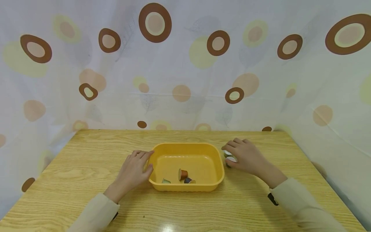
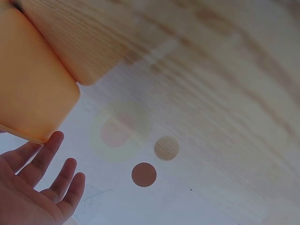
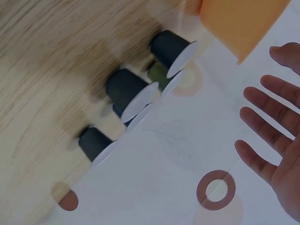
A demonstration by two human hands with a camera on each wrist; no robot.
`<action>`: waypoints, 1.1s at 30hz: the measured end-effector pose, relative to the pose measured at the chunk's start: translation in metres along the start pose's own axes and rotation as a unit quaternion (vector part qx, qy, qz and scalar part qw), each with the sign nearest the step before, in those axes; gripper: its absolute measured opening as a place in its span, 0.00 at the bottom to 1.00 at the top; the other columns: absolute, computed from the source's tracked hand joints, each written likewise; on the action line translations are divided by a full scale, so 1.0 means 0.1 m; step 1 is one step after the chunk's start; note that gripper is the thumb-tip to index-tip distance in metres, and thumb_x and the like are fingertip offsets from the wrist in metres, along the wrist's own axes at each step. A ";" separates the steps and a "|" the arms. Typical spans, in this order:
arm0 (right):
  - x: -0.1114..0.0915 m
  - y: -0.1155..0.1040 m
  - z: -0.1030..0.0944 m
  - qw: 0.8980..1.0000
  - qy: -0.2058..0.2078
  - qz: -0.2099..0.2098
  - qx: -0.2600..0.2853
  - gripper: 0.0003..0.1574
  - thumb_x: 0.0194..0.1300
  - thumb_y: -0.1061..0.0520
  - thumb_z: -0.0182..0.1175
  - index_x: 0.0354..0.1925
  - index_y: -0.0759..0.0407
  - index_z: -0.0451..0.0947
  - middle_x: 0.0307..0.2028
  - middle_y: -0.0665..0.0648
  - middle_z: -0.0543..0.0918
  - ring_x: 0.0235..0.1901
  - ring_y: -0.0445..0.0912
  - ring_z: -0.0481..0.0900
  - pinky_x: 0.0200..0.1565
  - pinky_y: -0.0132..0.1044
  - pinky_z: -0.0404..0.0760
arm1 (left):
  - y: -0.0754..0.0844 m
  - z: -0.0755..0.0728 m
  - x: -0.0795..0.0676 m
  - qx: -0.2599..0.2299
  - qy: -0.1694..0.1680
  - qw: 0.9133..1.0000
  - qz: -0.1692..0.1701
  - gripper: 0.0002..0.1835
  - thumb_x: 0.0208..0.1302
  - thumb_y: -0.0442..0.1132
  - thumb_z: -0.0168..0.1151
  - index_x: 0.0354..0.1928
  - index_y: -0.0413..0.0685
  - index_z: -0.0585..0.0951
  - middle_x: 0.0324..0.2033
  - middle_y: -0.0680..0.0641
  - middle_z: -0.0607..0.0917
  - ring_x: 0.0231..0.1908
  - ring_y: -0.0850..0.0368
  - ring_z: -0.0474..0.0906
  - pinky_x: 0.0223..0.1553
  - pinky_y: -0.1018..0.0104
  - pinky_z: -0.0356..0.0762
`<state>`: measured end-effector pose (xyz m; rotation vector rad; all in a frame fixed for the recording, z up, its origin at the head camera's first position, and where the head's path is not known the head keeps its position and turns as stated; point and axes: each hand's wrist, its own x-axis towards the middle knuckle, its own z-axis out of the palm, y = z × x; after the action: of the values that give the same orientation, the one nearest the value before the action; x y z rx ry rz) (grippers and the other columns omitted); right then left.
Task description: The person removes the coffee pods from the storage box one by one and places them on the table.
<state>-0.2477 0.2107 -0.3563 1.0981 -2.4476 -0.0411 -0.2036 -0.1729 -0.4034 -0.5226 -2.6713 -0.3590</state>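
Note:
My left hand [image 1: 134,169] touches the left rim of a yellow plastic tub [image 1: 185,187], fingers fairly straight. The left wrist view shows a fingertip right at the rim; the thumb is hidden there. To the right of the tub, my right hand [image 1: 246,157] hovers over coffee capsules with white lids [image 1: 232,159], partly covering them. In the right wrist view several capsules stand lid up, among them a dark capsule [image 3: 129,91] and a green capsule [image 3: 158,72]. That hand's fingers [image 3: 269,124] are spread and hold nothing.
Inside the tub lie a brown capsule [image 1: 183,174], a dark capsule [image 1: 189,181] and a pale green capsule [image 1: 166,181]. The tub stands on a wood-grain table [image 1: 95,161]. A patterned cloth [image 1: 179,112] hangs behind the table and along its sides.

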 end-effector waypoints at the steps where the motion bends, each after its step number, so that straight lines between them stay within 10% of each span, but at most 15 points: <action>1: 0.01 -0.02 0.00 1.000 -0.001 -0.003 0.000 0.20 0.51 0.47 0.65 0.42 0.54 0.79 0.38 0.51 0.82 0.40 0.47 0.77 0.38 0.45 0.77 | 0.00 0.00 0.00 0.000 0.000 1.000 0.000 0.23 0.58 0.43 0.55 0.56 0.47 0.75 0.46 0.48 0.82 0.49 0.48 0.72 0.48 0.52 0.72; 33: 0.40 -0.63 0.23 0.995 0.005 -0.099 0.031 0.19 0.54 0.45 0.62 0.42 0.52 0.78 0.37 0.48 0.81 0.37 0.44 0.76 0.39 0.40 0.77 | 0.00 0.00 0.01 0.003 -0.006 1.000 -0.001 0.24 0.58 0.44 0.56 0.57 0.47 0.74 0.46 0.48 0.82 0.49 0.48 0.72 0.49 0.51 0.71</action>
<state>-0.2363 0.1359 -0.3745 1.3629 -2.3368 -0.0214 -0.2043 -0.1730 -0.4035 -0.5221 -2.6840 -0.3481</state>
